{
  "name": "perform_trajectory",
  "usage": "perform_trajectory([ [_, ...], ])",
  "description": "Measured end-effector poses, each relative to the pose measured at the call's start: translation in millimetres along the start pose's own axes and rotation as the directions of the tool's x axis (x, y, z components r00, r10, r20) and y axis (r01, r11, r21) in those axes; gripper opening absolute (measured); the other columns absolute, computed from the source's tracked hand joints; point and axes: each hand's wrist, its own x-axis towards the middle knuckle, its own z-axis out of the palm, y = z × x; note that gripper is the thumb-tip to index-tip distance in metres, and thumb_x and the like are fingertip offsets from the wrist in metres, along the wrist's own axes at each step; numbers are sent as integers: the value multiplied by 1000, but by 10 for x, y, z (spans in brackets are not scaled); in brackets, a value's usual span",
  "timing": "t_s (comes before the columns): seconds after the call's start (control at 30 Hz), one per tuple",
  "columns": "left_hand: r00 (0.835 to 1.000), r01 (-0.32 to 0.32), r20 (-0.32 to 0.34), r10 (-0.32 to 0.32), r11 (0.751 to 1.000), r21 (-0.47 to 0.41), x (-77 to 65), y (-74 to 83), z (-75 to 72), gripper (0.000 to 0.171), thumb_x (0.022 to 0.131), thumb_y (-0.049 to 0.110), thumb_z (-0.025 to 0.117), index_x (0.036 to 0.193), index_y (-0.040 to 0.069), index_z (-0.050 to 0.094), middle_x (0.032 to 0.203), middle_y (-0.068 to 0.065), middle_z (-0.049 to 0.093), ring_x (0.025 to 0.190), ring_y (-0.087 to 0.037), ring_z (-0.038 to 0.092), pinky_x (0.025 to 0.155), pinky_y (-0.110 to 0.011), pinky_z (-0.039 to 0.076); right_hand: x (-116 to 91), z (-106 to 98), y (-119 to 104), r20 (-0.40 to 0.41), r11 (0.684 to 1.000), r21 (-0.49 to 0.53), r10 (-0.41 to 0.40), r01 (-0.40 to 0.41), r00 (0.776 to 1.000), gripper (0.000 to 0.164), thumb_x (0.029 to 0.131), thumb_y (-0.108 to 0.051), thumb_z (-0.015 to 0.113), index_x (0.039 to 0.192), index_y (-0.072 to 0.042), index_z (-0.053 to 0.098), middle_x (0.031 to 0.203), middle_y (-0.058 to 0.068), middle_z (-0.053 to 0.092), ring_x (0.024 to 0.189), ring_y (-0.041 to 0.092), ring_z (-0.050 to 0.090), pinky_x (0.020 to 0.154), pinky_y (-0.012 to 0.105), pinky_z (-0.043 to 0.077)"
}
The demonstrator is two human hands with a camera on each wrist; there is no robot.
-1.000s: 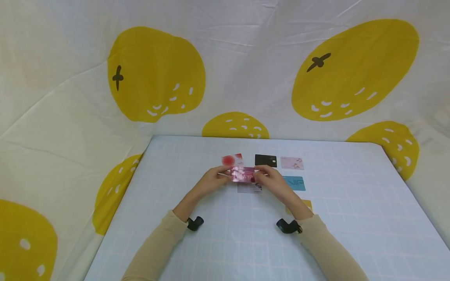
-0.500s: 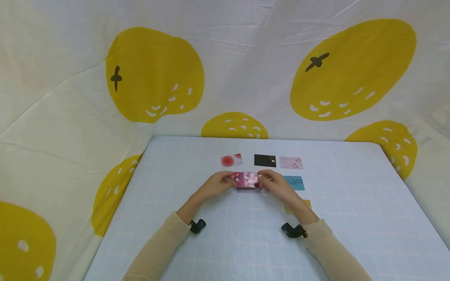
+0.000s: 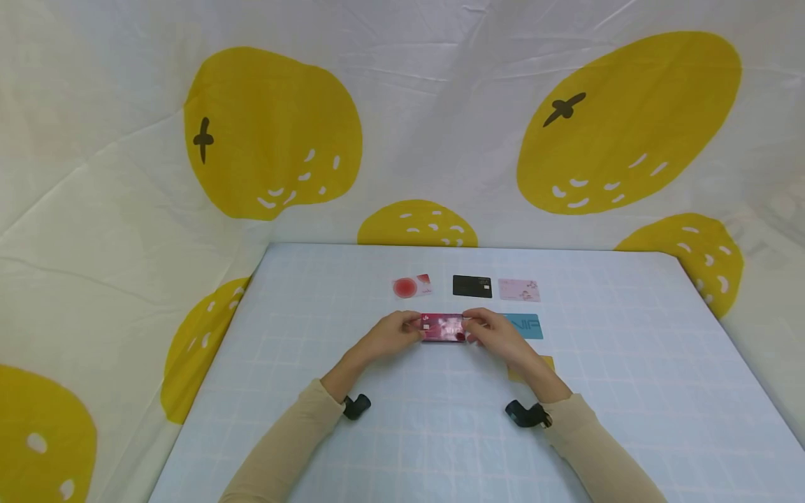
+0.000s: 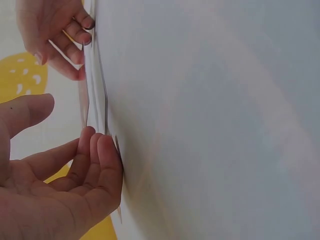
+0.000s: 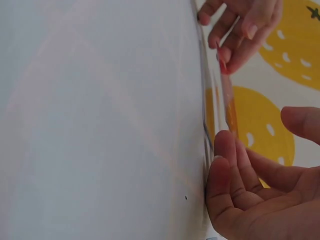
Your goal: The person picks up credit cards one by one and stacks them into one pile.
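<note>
A shiny magenta card (image 3: 443,327) lies level between both hands, just over the pale greyish card, which it now covers in the head view. My left hand (image 3: 391,333) holds its left short end with the fingertips. At the other short end, the fingers of my right hand (image 3: 493,334) hold the card. In the left wrist view this card (image 4: 84,100) appears edge-on, close to the table, with another thin edge beneath it. The thumbs stand away from the fingertips in both wrist views. A teal VIP card (image 3: 527,326) is partly hidden behind my right hand.
Behind the hands lie a white card with a red circle (image 3: 404,288), a black card (image 3: 472,286) and a pale pink card (image 3: 519,290). A gold card (image 3: 548,363) shows partly beneath the right forearm. A pale checked cloth (image 3: 402,433) covers the table.
Both hands bring the magenta card toward the person and down, over the pale greyish card, which disappears from the head view. Its glare shifts. The other cards stay put.
</note>
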Motion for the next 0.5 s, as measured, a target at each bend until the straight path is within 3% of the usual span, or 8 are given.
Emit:
perform_trajectory([
  [0.5,999,45,2,-45,997,69,21,25,67,46,95,24,68,135,3,60,107,-3,62,98,-20,54,87,-37,50,31,35,58,-7,998,-64,23,-23,1000,45,100,-38,60,135,-11,58,111,5,66,93,22,63,86,39,52],
])
